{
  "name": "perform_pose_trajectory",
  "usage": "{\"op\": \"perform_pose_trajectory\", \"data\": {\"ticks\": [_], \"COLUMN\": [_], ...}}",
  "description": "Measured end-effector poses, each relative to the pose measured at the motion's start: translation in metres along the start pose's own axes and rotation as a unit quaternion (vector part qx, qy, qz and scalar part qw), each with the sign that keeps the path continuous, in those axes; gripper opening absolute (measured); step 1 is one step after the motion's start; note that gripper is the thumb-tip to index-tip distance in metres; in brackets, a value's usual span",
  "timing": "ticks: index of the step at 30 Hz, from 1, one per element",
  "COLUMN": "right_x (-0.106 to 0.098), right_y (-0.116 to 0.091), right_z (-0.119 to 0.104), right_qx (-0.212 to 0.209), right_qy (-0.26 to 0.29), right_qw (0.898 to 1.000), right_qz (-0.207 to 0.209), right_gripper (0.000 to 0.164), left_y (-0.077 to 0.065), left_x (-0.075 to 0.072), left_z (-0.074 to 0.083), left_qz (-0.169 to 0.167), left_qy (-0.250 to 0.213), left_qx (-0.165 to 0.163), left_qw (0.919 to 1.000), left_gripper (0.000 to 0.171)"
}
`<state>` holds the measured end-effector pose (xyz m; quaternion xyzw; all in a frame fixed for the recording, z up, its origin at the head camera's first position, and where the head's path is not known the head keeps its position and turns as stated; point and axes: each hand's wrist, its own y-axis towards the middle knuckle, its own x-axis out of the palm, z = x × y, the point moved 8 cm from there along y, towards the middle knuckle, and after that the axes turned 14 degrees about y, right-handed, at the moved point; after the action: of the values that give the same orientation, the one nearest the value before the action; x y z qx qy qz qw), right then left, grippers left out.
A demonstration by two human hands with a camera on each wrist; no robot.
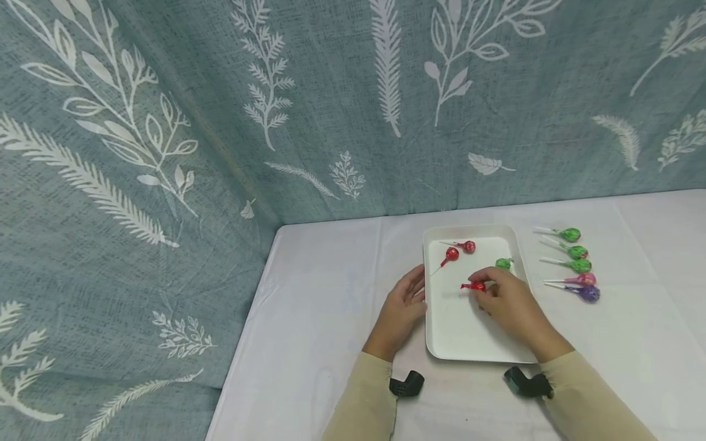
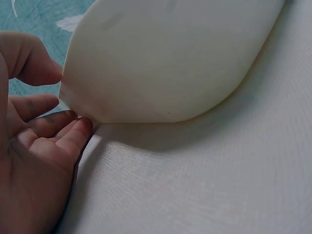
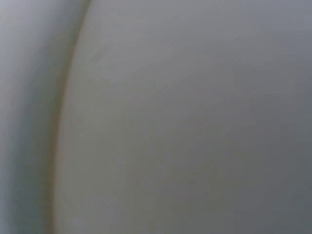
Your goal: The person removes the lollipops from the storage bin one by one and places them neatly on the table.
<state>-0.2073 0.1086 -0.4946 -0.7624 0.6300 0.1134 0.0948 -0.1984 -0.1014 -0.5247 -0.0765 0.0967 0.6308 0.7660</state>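
My right hand [image 1: 510, 306] is over the white tray [image 1: 469, 343], pinching a red lollipop [image 1: 477, 286] by its wrapped head between thumb and fingers. The stick points left. My left hand [image 1: 401, 312] touches the tray's left side; in the left wrist view its thumb and fingertips meet the tray wall [image 2: 161, 63]. Inside the tray, towards the far left, lie two more red lollipops, one [image 1: 451, 253] slanted and the other [image 1: 469, 247] sideways. A green lollipop [image 1: 503, 263] lies just beyond my right hand, partly hidden. Only the blurred tray wall [image 3: 185, 122] fills the right wrist view; no hand shows there.
To the right of the tray, lollipops lie in a column with sticks pointing left: several with green wrappers [image 1: 579, 265], a pink one [image 1: 586, 279] and a purple one [image 1: 589, 293]. A white cloth [image 1: 325, 318] covers the table. A patterned teal curtain [image 1: 331, 110] hangs behind and at left.
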Motion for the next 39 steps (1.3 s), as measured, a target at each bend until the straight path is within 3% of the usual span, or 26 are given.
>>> {"op": "perform_pose_trajectory", "data": {"ticks": [6,14,19,23,30,39], "right_x": [-0.009,-0.029,-0.04,-0.048,-0.066,-0.08], "right_y": [-0.006,-0.016,-0.019,-0.022,-0.031,-0.036], "right_z": [-0.01,-0.024,-0.028,-0.021,-0.001,0.016], "right_qx": [-0.033,-0.111,-0.135,-0.115,-0.035,-0.02], "right_qy": [0.037,0.034,0.048,0.064,0.074,0.085], "right_qw": [0.999,0.991,0.986,0.987,0.989,0.984], "right_qz": [0.019,0.069,0.086,0.092,0.121,0.157], "right_gripper": [0.02,0.017,0.018,0.021,0.026,0.026], "left_y": [0.001,0.0,0.0,0.001,0.0,-0.001], "left_x": [0.001,0.0,0.0,0.0,0.001,0.0], "left_z": [0.0,0.0,0.0,-0.002,-0.001,0.0], "left_qz": [-0.001,0.003,0.002,0.0,-0.003,-0.001], "left_qy": [0.0,0.006,0.006,0.008,0.006,0.001], "left_qx": [0.003,-0.004,-0.004,-0.003,0.003,-0.005], "left_qw": [1.0,1.0,1.0,1.0,1.0,1.0], "left_gripper": [0.078,0.078,0.079,0.079,0.079,0.08]}}
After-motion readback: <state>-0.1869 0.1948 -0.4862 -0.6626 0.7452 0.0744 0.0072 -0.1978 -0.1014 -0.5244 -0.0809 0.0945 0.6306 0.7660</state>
